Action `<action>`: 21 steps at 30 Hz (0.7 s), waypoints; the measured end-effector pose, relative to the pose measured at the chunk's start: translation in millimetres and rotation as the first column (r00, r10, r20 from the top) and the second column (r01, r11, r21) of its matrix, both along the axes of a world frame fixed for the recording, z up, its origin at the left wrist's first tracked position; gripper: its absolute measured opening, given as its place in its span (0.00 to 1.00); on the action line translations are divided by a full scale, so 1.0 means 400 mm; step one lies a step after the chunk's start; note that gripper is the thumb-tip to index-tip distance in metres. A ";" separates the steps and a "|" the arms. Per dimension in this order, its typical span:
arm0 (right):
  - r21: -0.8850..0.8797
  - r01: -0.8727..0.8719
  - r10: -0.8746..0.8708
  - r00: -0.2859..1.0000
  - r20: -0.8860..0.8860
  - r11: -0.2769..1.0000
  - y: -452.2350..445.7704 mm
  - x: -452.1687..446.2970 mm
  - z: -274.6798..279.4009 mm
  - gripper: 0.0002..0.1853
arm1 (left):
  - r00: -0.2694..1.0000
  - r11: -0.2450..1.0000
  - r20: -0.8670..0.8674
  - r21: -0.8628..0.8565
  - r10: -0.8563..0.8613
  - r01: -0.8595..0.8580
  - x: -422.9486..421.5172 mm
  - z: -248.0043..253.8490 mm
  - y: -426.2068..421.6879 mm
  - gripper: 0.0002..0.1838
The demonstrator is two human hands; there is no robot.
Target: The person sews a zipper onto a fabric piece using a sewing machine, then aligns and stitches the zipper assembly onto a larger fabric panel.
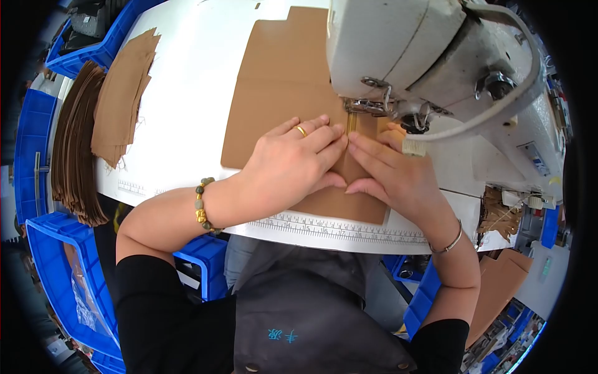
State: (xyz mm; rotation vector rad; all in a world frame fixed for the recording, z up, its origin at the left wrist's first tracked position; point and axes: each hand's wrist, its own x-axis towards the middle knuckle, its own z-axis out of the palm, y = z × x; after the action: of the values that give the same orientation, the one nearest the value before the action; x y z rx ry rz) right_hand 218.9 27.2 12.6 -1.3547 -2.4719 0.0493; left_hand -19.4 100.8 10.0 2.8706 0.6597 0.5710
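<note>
There, near the table's (187, 87) front edge, the brown panel (280, 78) was pressed by left hand (293, 153) and right hand (393, 171), nearly touching; pinching couldn't be told. Flat, even guidance was needed!

White worktable (187, 93), blue plastic bins (31, 134) around it

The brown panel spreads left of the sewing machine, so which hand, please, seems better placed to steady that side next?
Probably the left hand: it rests on the brown panel, nearer that side, while the right hand is farther right, partly covered by the sewing machine.
</note>
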 end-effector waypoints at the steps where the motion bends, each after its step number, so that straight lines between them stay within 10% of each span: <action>1: 0.000 -0.001 0.001 1.000 0.000 1.000 0.005 0.003 -0.003 0.36 | 1.000 1.000 0.012 0.010 0.005 -0.005 0.003 -0.005 0.007 0.31; 21: 0.134 0.100 -0.098 0.995 -0.021 0.986 0.023 0.001 -0.031 0.29 | 0.999 0.996 0.012 0.085 0.038 -0.039 0.011 -0.023 0.040 0.30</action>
State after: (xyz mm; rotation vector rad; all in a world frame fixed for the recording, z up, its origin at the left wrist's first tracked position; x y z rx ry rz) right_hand 219.1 36.5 0.1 -1.4116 -2.3455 -0.1285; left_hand -14.9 116.6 0.7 2.9366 0.7079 0.6342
